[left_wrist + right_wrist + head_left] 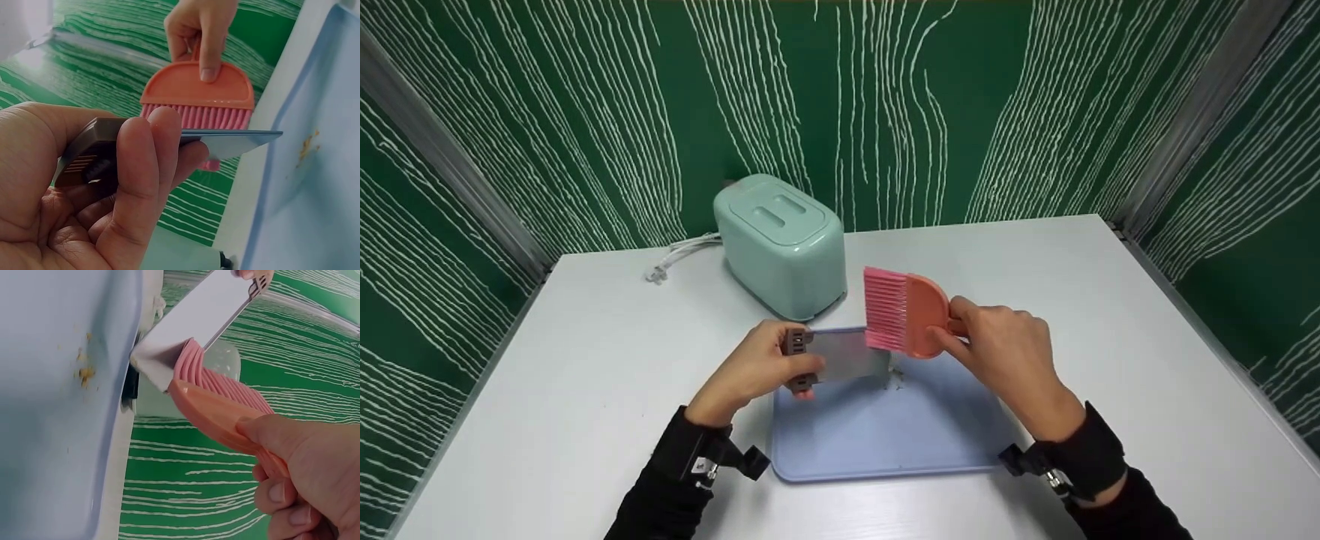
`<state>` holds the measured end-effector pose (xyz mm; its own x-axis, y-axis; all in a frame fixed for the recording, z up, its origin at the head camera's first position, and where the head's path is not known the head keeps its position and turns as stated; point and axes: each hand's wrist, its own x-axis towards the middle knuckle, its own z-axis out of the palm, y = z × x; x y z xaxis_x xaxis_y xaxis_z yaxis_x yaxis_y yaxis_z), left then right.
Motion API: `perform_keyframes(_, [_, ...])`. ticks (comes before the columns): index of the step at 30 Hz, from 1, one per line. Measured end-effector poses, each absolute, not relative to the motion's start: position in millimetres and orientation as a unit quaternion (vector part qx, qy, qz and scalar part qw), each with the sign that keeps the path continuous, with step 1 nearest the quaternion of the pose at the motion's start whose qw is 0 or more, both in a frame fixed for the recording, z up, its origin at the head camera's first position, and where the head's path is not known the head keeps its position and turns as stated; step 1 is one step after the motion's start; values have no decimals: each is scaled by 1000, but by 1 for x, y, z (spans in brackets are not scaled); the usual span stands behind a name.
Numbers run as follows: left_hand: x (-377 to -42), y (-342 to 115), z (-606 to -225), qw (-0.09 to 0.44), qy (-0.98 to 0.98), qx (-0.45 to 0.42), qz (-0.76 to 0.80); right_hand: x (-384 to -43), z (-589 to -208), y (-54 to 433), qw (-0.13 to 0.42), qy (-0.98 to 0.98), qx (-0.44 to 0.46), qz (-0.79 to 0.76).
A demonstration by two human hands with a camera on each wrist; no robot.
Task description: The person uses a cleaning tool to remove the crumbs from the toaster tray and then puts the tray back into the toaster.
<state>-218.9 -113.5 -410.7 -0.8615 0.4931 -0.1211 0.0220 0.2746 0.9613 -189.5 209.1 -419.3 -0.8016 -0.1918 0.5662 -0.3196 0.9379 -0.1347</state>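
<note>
My left hand [761, 361] grips a metal crumb tray [851, 355] by its brown slotted end, with the thin plate pointing right. The handle of an orange hand brush [926, 316] is in my right hand [1014, 349]. In the right wrist view the brush's pink bristles [192, 363] bend against the plate near its far end. Below both hands lies a blue tray [885, 442] on the table. Small brownish crumbs [85, 374] are scattered on the blue surface; the head view shows them near the plate's tip. Fingers partly cover the brown end.
A mint-green toaster [780, 247] stands behind the blue tray, to the left. Its white cord and plug [656, 274] lie on the white table [607, 360]. Green walls [930, 112] with white wavy lines enclose the back and sides.
</note>
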Motion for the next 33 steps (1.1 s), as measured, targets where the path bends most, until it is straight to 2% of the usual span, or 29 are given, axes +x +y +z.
perform_keyframes(7, [-219,-116,-409,196,775,167,577,-191,-420,214,289,-944,133,90])
perform_keyframes(27, [-219,-119,-406,176,781,162,577,-179,-405,218,210,-963,126,111])
perform_keyframes(33, [-218,-118,-404,166,790,162,568,-179,-398,222,228,-958,116,130])
